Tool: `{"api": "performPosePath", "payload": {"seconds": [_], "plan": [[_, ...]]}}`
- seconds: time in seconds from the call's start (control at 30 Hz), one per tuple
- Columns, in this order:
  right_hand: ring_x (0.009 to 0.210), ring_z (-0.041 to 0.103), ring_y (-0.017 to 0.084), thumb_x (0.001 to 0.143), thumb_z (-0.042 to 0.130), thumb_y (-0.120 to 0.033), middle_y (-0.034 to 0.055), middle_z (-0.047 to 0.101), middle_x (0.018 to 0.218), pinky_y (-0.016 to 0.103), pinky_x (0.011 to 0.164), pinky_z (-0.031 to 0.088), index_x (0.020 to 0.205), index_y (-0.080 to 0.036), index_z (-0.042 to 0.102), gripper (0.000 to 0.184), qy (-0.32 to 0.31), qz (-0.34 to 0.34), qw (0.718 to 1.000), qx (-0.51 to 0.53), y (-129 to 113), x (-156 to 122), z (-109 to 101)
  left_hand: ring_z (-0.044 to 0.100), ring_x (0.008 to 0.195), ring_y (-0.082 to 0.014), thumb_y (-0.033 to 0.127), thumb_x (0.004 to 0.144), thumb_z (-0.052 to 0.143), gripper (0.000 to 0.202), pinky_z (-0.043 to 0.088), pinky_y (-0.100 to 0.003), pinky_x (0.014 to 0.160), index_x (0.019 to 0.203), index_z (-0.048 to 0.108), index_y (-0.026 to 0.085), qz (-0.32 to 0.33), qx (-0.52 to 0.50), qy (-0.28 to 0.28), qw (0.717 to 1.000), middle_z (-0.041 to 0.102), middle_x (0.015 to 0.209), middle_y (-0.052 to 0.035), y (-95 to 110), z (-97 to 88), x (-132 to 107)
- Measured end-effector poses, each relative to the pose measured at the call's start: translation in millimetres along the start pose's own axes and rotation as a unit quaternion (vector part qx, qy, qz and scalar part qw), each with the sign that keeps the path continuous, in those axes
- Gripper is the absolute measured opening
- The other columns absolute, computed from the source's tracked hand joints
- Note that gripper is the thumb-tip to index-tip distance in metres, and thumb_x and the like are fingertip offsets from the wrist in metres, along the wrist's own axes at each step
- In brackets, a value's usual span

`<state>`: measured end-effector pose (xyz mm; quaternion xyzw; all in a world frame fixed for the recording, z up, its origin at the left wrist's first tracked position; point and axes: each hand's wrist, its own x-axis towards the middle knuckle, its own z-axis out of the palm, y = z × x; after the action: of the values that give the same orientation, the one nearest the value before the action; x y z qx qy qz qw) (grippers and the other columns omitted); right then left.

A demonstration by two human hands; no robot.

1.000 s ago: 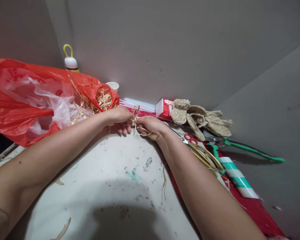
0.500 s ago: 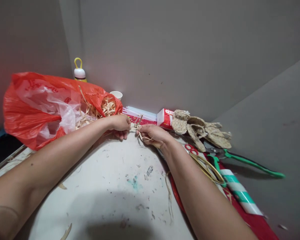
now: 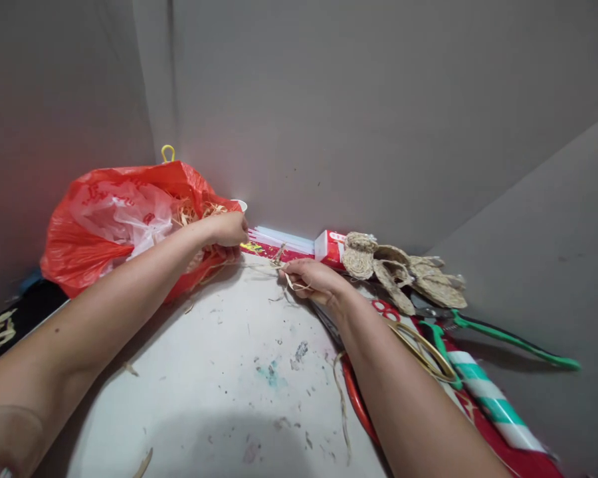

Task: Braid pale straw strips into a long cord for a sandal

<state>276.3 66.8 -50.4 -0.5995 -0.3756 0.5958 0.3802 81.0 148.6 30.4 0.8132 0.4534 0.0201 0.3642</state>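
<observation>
My right hand is closed, its fingertips pinching a small knotted bit of straw over the far part of the white tabletop. Loose straw ends hang below those fingers. Farther left, my left hand is closed too, in front of the red plastic bag. A thin straw strand stretches between the two hands, its left end at the curled fingers of my left hand. Pale straw shavings spill from the bag's mouth behind that hand.
Woven straw slippers and a red-and-white box lie at the back right. Along the right edge are green-handled shears, gold-handled scissors and a green-and-white striped roll. A grey wall closes off the back.
My left hand has moved left, away from my right hand, and a strand now spans the wider gap. My right hand keeps its pinch on the straw. The view has shifted slightly.
</observation>
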Motion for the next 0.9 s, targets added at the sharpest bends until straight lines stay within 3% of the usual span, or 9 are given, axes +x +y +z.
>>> {"api": "performPosePath", "payload": {"seconds": [0.07, 0.17, 0.3, 0.4, 0.47, 0.63, 0.77, 0.9], "plan": [[0.034, 0.026, 0.001, 0.091, 0.054, -0.026, -0.0102, 0.037, 0.05, 0.014, 0.031, 0.021, 0.069, -0.013, 0.052, 0.026, -0.007, 0.005, 1.0, 0.006, 0.2, 0.5, -2.1, 0.061, 0.052, -0.0131, 0.016, 0.081, 0.05, 0.013, 0.046, -0.023, 0.057, 0.092, 0.056, 0.016, 0.015, -0.017, 0.04, 0.999, 0.063, 0.058, -0.002, 9.2, -7.9, -8.9], [0.033, 0.02, 0.001, 0.086, 0.053, -0.015, -0.0105, 0.028, 0.044, 0.015, 0.03, 0.015, 0.059, -0.014, 0.048, 0.028, -0.016, 0.008, 1.0, 0.019, -0.3, 0.3, -3.2, 0.06, 0.05, -0.0119, 0.016, 0.083, 0.05, 0.025, 0.045, -0.022, 0.056, 0.107, 0.054, 0.016, 0.046, -0.081, 0.087, 0.992, 0.063, 0.059, -0.0004, 25.3, -18.4, -24.8], [0.033, 0.017, 0.002, 0.078, 0.053, -0.012, -0.0095, 0.026, 0.041, 0.015, 0.03, 0.012, 0.055, -0.016, 0.045, 0.025, -0.021, 0.008, 0.999, 0.032, -1.1, -0.7, -4.4, 0.058, 0.049, -0.0095, 0.018, 0.081, 0.052, 0.011, 0.045, -0.022, 0.056, 0.086, 0.061, 0.015, 0.085, -0.064, 0.07, 0.992, 0.065, 0.062, -0.0019, 35.9, -18.6, -40.2], [0.034, 0.017, 0.002, 0.075, 0.054, -0.012, -0.0087, 0.027, 0.041, 0.015, 0.03, 0.013, 0.054, -0.016, 0.045, 0.023, -0.025, 0.008, 0.999, 0.035, -1.3, -1.2, -6.3, 0.059, 0.053, -0.0109, 0.019, 0.076, 0.053, 0.011, 0.046, -0.023, 0.057, 0.075, 0.063, 0.015, 0.099, 0.081, 0.026, 0.991, 0.068, 0.067, -0.0038, 27.3, 0.6, -38.4], [0.034, 0.018, 0.002, 0.074, 0.054, -0.012, -0.0084, 0.028, 0.041, 0.015, 0.031, 0.013, 0.054, -0.016, 0.045, 0.022, -0.027, 0.007, 0.999, 0.033, -1.4, -1.2, -7.3, 0.063, 0.064, -0.0155, 0.015, 0.071, 0.056, 0.011, 0.047, -0.026, 0.065, 0.074, 0.066, 0.016, 0.094, 0.187, 0.059, 0.976, 0.069, 0.073, -0.0055, 16.0, 19.5, -30.4], [0.033, 0.018, 0.003, 0.073, 0.056, -0.014, -0.0083, 0.03, 0.039, 0.015, 0.03, 0.014, 0.055, -0.015, 0.048, 0.019, -0.038, 0.007, 0.999, 0.023, -0.4, 0.1, -7.6, 0.063, 0.088, -0.0256, 0.018, 0.072, 0.055, 0.018, 0.046, -0.033, 0.076, 0.084, 0.068, 0.013, 0.062, 0.236, 0.121, 0.962, 0.068, 0.091, -0.0144, -10.2, 55.4, -0.2], [0.033, 0.018, 0.003, 0.072, 0.056, -0.014, -0.0082, 0.031, 0.039, 0.015, 0.031, 0.013, 0.057, -0.014, 0.051, 0.015, -0.045, 0.006, 0.999, 0.015, 1.8, 2.0, -7.7, 0.062, 0.079, -0.0185, 0.018, 0.07, 0.058, 0.013, 0.045, -0.025, 0.069, 0.08, 0.067, 0.017, 0.072, 0.212, 0.085, 0.971, 0.069, 0.084, -0.0062, -16.5, 60.5, 16.7], [0.033, 0.018, 0.003, 0.071, 0.057, -0.015, -0.0084, 0.031, 0.039, 0.016, 0.031, 0.012, 0.057, -0.015, 0.05, 0.015, -0.043, 0.002, 0.999, 0.012, 3.4, 3.8, -8.8, 0.059, 0.069, -0.0149, 0.01, 0.066, 0.057, 0.007, 0.042, -0.023, 0.062, 0.069, 0.062, 0.015, 0.057, 0.173, 0.045, 0.982, 0.067, 0.074, -0.0045, -13.4, 48.9, 8.9]]}}
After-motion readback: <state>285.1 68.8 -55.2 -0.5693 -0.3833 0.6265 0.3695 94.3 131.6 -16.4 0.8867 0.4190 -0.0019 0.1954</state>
